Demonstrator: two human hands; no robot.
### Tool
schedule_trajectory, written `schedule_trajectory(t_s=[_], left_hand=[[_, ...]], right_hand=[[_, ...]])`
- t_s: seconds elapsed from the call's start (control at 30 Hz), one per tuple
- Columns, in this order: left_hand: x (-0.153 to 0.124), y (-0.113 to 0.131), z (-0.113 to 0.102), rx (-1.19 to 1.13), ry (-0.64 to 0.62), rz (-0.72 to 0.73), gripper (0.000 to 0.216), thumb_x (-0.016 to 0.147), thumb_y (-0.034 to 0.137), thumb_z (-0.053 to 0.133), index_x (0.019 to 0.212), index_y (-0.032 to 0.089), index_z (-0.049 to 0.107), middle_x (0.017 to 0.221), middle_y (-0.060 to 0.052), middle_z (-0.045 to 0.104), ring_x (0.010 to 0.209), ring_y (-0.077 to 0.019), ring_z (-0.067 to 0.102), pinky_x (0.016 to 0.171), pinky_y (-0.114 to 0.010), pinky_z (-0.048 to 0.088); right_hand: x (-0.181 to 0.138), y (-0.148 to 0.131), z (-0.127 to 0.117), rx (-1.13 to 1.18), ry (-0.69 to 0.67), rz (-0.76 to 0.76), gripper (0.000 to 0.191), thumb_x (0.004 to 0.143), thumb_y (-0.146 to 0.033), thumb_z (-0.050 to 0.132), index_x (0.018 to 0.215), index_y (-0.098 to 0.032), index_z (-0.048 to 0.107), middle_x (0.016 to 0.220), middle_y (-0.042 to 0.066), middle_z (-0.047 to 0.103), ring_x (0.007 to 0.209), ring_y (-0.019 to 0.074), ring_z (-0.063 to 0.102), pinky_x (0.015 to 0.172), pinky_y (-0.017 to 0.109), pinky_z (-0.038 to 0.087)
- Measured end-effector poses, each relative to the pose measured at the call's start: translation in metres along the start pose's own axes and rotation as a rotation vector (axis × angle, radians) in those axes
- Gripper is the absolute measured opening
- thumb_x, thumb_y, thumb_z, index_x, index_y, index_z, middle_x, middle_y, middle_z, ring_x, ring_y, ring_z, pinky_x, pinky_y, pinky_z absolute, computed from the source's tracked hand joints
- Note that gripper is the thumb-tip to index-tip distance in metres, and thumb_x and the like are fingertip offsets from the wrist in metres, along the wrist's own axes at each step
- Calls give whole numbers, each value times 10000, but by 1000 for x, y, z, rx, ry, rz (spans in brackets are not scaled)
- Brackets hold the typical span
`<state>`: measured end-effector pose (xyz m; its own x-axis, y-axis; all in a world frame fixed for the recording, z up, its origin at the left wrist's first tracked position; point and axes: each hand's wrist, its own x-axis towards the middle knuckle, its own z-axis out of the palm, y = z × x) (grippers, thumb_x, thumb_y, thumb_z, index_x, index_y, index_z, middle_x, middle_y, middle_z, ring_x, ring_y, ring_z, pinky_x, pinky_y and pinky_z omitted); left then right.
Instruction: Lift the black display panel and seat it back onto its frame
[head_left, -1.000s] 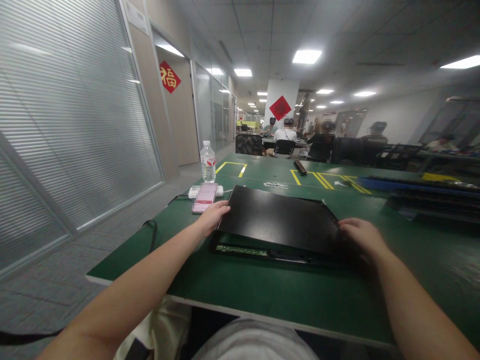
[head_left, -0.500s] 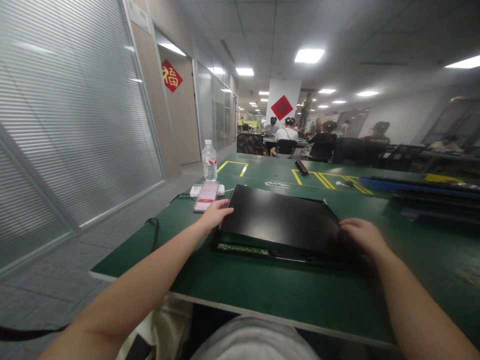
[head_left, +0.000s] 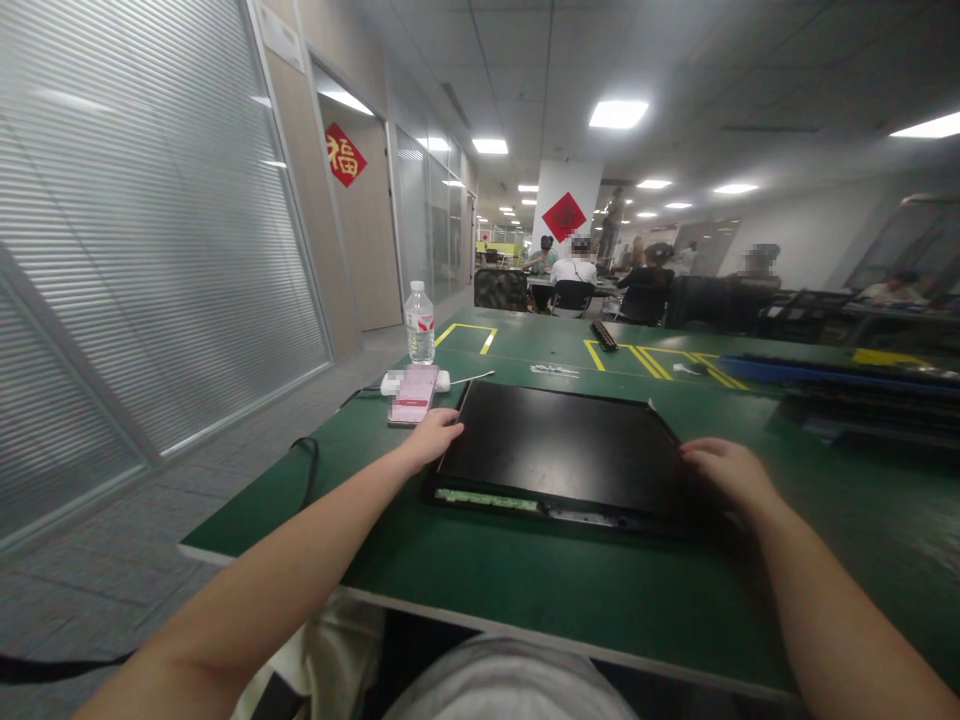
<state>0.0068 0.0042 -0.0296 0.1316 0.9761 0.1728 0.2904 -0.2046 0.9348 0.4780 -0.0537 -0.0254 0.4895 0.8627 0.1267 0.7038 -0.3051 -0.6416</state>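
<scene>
Taking the thin, satin-black rectangular panel (head_left: 559, 440) as the clock's centre, the person's left hand (head_left: 437, 436) sits at nine o'clock and the right hand (head_left: 726, 470) at three. The hands are well apart, each gripping an edge of the panel; how far the right fingers reach beneath is lost in shadow. The panel lies over a shallow black frame (head_left: 645, 524) on the dark-green worktop (head_left: 525, 580). Along the frame's near side, about seven o'clock, a narrow green circuit board (head_left: 486, 499) shows uncovered.

At ten o'clock, near the left hand, a pink-screened phone (head_left: 414, 400) leans against or overlaps a white block-shaped plug strip (head_left: 441, 381); which, I cannot tell. Just beyond stands a clear plastic bottle (head_left: 420, 330) with a red-and-white label. Toward one o'clock lies a dark slotted bar (head_left: 603, 336), beside yellow tape lines (head_left: 650, 361). A long blue tray (head_left: 817, 369) stretches out at two o'clock.
</scene>
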Motion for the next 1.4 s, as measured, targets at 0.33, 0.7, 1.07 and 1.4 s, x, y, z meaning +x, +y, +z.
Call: schedule_trajectory(t_s=[0.33, 0.7, 1.07, 1.4], left_hand=[[8, -9, -3, 145, 31, 37, 126, 683, 164, 609, 689, 204, 728, 915, -67, 736, 1033, -290, 631, 1014, -364, 442], [7, -10, -3, 480, -34, 46, 234, 731, 325, 638, 873, 184, 759, 1156, -113, 703, 1227, -327, 578, 1048, -390, 456], [8, -17, -7, 442, -31, 8, 425, 644, 380, 720, 998, 147, 755, 1333, -157, 618, 1267, -356, 558, 1065, -437, 450], [6, -14, -5, 310, -53, 21, 284, 627, 328, 718, 858, 165, 749, 1136, -112, 704, 1093, -328, 648, 985, -426, 497]], right_hand=[[2, 5, 0, 21, -11, 9, 201, 684, -288, 621, 797, -232, 777, 860, 58, 765, 824, 250, 676, 739, 343, 470], [4, 6, 3, 33, 15, 6, 199, 674, -269, 623, 789, -229, 780, 814, 54, 761, 755, 225, 663, 701, 322, 465], [7, 12, 7, 64, -21, 13, 210, 691, -277, 623, 821, -225, 780, 826, 57, 760, 734, 218, 669, 713, 326, 472], [7, 12, 7, 141, -14, 22, 181, 650, -269, 632, 761, -222, 766, 785, 57, 753, 699, 213, 656, 690, 322, 479]])
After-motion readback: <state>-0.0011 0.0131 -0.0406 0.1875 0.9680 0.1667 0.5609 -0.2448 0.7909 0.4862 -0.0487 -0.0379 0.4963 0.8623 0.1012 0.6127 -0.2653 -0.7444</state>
